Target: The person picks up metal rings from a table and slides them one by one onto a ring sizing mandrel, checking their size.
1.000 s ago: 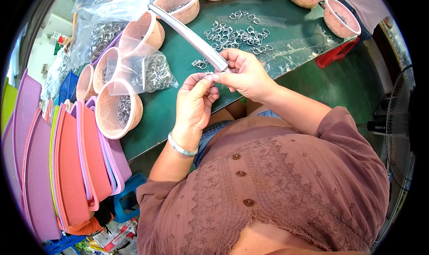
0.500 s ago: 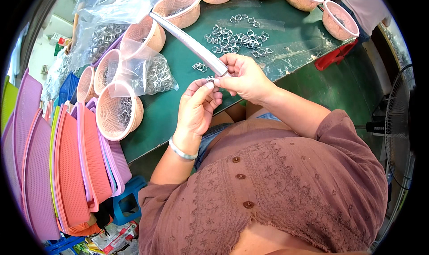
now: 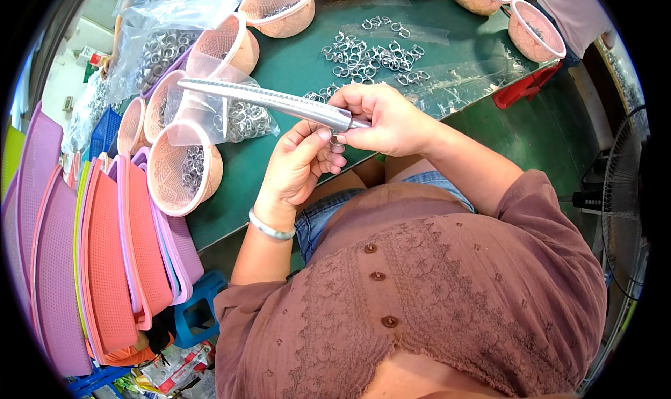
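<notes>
My right hand is closed around the handle end of a silver ring mandrel, a long tapered metal stick with marks along it. Its thin tip points left, above a clear bag of rings. Below the thick end, my left hand pinches a small silver ring between thumb and fingers, close to the right thumb. Fingers hide most of that ring. Just beyond the hands, a loose pile of silver rings lies on the green table.
Pink baskets, several holding rings, line the table's left and far sides. The clear bag of rings leans among them. Stacked coloured plastic baskets stand at left, a blue stool below. A fan and another person are at right.
The mandrel's tip has swung down and to the left, so it now lies nearly level. Both hands have turned with it and remain close together; the left wrist has shifted slightly left.
</notes>
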Demonstrator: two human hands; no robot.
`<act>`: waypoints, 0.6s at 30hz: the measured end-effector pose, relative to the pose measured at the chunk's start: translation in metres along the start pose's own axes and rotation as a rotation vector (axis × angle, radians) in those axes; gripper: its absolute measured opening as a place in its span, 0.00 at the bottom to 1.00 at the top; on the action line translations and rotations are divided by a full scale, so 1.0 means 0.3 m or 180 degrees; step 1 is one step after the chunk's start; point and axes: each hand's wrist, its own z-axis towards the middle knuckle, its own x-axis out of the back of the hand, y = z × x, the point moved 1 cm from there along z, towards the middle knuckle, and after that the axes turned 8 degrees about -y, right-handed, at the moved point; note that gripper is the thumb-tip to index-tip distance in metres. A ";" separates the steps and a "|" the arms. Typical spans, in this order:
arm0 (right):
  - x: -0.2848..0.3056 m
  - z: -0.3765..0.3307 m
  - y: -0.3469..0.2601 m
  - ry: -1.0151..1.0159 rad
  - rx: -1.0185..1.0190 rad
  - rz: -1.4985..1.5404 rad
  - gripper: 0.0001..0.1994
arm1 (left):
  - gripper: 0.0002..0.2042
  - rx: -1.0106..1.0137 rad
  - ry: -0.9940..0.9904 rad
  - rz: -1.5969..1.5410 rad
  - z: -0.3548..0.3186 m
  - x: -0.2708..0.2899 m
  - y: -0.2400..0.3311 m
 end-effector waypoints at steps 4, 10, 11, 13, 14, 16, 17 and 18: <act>0.000 0.004 -0.001 0.0328 -0.0061 -0.0419 0.14 | 0.10 -0.0374 -0.0124 -0.0749 0.007 0.021 -0.012; 0.019 -0.096 -0.026 0.0685 -0.0306 -0.0561 0.13 | 0.13 -0.1139 0.0158 -0.1399 0.009 0.064 0.028; 0.017 -0.121 -0.019 0.0643 -0.0364 -0.0394 0.13 | 0.13 -0.1245 0.0243 -0.1428 0.009 0.074 0.033; 0.014 -0.177 -0.011 0.0590 -0.0553 -0.0214 0.14 | 0.13 -0.1428 0.0324 -0.1495 0.007 0.097 0.041; 0.011 -0.204 -0.010 0.0581 -0.0681 -0.0207 0.14 | 0.13 -0.1517 0.0355 -0.1532 0.007 0.109 0.043; 0.001 -0.246 -0.019 0.0633 -0.0830 -0.0162 0.13 | 0.13 -0.1657 0.0244 -0.1468 0.005 0.117 0.054; 0.001 -0.268 -0.010 0.0638 -0.0858 -0.0229 0.13 | 0.13 -0.1740 0.0238 -0.1430 0.006 0.106 0.061; -0.001 -0.279 -0.006 0.0644 -0.0887 -0.0297 0.13 | 0.13 -0.1822 0.0231 -0.1392 0.006 0.096 0.068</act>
